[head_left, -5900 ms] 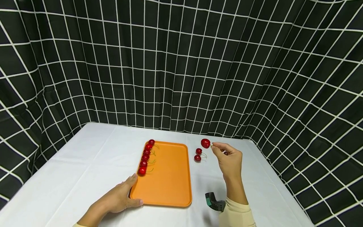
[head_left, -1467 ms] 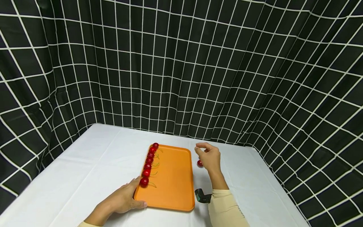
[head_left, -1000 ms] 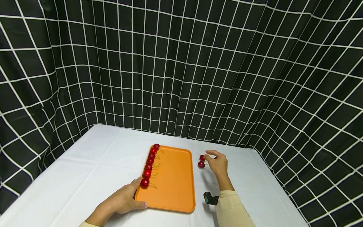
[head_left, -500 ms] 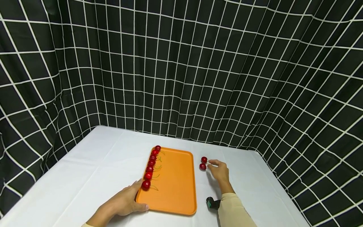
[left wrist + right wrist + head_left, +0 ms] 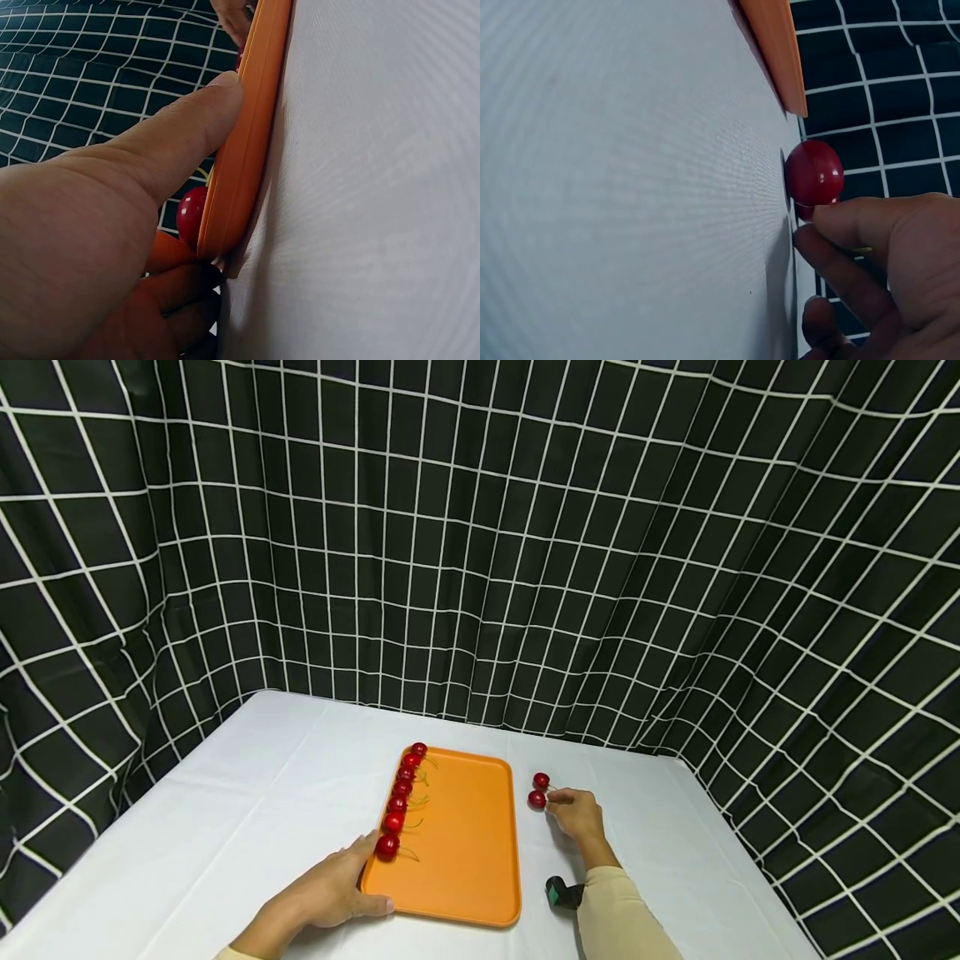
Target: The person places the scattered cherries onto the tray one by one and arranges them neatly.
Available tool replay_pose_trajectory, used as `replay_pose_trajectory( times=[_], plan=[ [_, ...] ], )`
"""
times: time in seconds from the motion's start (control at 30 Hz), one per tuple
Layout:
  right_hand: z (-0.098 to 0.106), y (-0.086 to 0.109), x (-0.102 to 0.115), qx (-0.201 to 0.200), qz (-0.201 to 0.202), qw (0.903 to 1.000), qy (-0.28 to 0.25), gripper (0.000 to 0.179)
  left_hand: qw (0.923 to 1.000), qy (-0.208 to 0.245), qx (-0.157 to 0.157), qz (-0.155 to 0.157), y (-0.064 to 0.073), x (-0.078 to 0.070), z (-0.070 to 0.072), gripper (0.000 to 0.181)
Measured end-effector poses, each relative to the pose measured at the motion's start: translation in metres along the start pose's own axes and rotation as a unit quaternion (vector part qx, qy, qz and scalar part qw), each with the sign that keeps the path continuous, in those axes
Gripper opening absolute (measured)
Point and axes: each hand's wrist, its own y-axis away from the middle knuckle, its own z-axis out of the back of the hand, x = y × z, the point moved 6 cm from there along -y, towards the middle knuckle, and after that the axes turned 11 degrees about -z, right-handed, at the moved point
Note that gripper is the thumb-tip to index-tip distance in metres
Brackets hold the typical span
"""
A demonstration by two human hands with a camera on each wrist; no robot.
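An orange tray [image 5: 465,843] lies on the white table, with a row of red cherries [image 5: 396,804] along its left edge, stems pointing right. My left hand [image 5: 326,885] holds the tray's near left corner, thumb [image 5: 199,120] against the front wall and fingers on the left side. To the tray's right, two cherries lie side by side: a far cherry [image 5: 541,781] and a near cherry [image 5: 536,799]. My right hand [image 5: 579,817] pinches the near cherry at its stem end, between thumb and index finger; the cherry [image 5: 814,172] appears down on the cloth. The pinched stem is mostly hidden.
A black wrist device [image 5: 562,893] sticks out from the right sleeve [image 5: 622,914] above the cloth. A black curtain with white grid lines [image 5: 465,568] hangs behind and beside the white table [image 5: 300,760].
My right hand has left the tray side, moved to the two loose cherries, then lowered to the near one. The row on the tray is one cherry longer. The left hand stays at the corner.
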Motion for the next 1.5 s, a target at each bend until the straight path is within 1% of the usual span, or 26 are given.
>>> replay_pose_trajectory(
  times=[0.17, 0.3, 0.53, 0.7, 0.83, 1.0, 1.13, 1.33, 1.5],
  plan=[
    [-0.001, 0.001, -0.003, -0.011, -0.002, 0.9999, 0.011, 0.004, 1.0000, 0.005, 0.001, 0.005, 0.001, 0.001, -0.002, 0.109],
    [0.002, 0.003, -0.004, -0.023, -0.008, 0.9997, 0.006, 0.004, 0.9999, 0.009, 0.003, 0.009, 0.002, 0.001, -0.003, 0.109],
    [0.018, 0.010, 0.003, -0.044, -0.014, 0.9981, -0.040, 0.009, 1.0000, -0.001, 0.002, 0.004, 0.001, 0.000, -0.001, 0.108],
    [0.031, 0.014, 0.003, -0.053, -0.018, 0.9961, -0.068, 0.012, 1.0000, -0.001, 0.003, 0.009, 0.001, 0.000, -0.001, 0.108],
    [0.044, 0.024, 0.008, -0.065, -0.018, 0.9936, -0.090, 0.012, 1.0000, 0.004, 0.005, 0.005, 0.001, -0.002, -0.001, 0.108],
    [0.064, 0.039, 0.022, -0.081, -0.009, 0.9880, -0.131, 0.012, 1.0000, 0.003, 0.003, 0.003, 0.000, -0.003, 0.001, 0.108],
    [0.077, 0.050, 0.032, -0.092, -0.004, 0.9849, -0.147, 0.012, 1.0000, 0.003, 0.002, -0.004, 0.000, -0.004, 0.002, 0.107],
    [0.089, 0.062, 0.044, -0.103, 0.008, 0.9797, -0.172, 0.011, 1.0000, 0.005, 0.001, -0.002, 0.000, -0.002, 0.001, 0.107],
    [0.097, 0.078, 0.056, -0.110, 0.023, 0.9762, -0.185, 0.011, 1.0000, 0.009, 0.000, -0.001, 0.000, -0.002, 0.001, 0.106]
  ],
)
